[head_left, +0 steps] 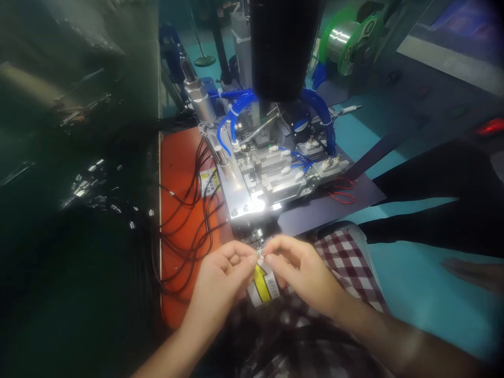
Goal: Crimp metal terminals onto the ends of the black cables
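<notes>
My left hand (227, 268) and my right hand (296, 261) meet low in the middle, thumbs and forefingers pinched close together. Between the fingertips show fine whitish and reddish strands that look like thin wires (260, 255), too small to make out fully. Just beyond the fingers stands a metal machine (271, 173) with blue air tubes (240, 102). Below the fingertips is a white label with a yellow arrow (262, 283), partly covered by my hands.
Dark cables (189, 252) lie across the orange board (177, 157) on the left; more with shiny ends (88, 181) sit on a dark surface. A green spool of silvery wire (340, 39) hangs upper right. Another person's hand (472, 270) is at the right. Checked cloth (346, 257) covers my lap.
</notes>
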Motion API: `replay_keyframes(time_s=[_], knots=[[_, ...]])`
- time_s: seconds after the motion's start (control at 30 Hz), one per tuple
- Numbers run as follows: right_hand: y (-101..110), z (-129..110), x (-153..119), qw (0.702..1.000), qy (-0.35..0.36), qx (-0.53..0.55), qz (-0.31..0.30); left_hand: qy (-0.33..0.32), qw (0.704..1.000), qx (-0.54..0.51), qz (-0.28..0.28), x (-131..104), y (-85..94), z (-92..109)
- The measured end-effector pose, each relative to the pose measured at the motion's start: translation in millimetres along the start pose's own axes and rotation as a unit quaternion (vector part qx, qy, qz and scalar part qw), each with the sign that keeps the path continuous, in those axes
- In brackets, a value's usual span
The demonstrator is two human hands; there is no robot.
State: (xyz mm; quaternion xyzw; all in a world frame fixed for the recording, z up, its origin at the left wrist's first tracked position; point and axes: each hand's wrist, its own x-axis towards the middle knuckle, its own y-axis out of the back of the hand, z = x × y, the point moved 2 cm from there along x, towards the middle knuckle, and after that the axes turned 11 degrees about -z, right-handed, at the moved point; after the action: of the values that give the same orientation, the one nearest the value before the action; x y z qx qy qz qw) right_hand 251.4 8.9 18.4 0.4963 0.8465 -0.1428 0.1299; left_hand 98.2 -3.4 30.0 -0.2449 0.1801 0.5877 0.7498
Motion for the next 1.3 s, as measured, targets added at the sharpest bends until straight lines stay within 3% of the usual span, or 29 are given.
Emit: replay_keyframes(time_s=[0.17, 0.33, 0.37, 0.53, 0.7, 0.87, 1.13, 1.3], knots=[[-3.7, -2.5, -0.7, 1.0, 0.005, -0.01, 0.01, -0.017, 1.0, 0.014, -0.011, 0.9, -0.1, -0.9], [-6.9, -7.4, -5.5, 0.972, 0.169, -0.142, 0.079, -0.043, 0.999, 0.01, -0.015, 1.0, -1.1, -2.7], [-7.0, -6.9, -5.4, 0.97, 0.174, -0.15, 0.082, -0.046, 0.999, 0.006, -0.015, 1.0, -1.3, -2.8], [1.9, -2.0, -0.3, 0.998, 0.029, -0.062, -0.002, -0.041, 0.999, 0.001, -0.017, -0.5, -1.0, -1.8], [16.5, -14.6, -0.5, 0.977, 0.141, -0.152, 0.04, -0.06, 0.997, 0.056, -0.011, -2.3, 0.1, 0.8], [15.0, -15.4, 3.3, 0.991, 0.081, -0.105, -0.016, -0.071, 0.994, 0.077, -0.008, -2.7, -1.2, 2.8], [15.5, -11.9, 2.3, 0.996, 0.045, -0.068, -0.043, -0.079, 0.991, 0.111, -0.007, -3.3, -1.8, 2.8], [26.5, -16.8, 9.9, 0.984, -0.035, -0.019, -0.171, -0.087, 0.979, 0.179, -0.051, -5.5, -2.7, 6.0]])
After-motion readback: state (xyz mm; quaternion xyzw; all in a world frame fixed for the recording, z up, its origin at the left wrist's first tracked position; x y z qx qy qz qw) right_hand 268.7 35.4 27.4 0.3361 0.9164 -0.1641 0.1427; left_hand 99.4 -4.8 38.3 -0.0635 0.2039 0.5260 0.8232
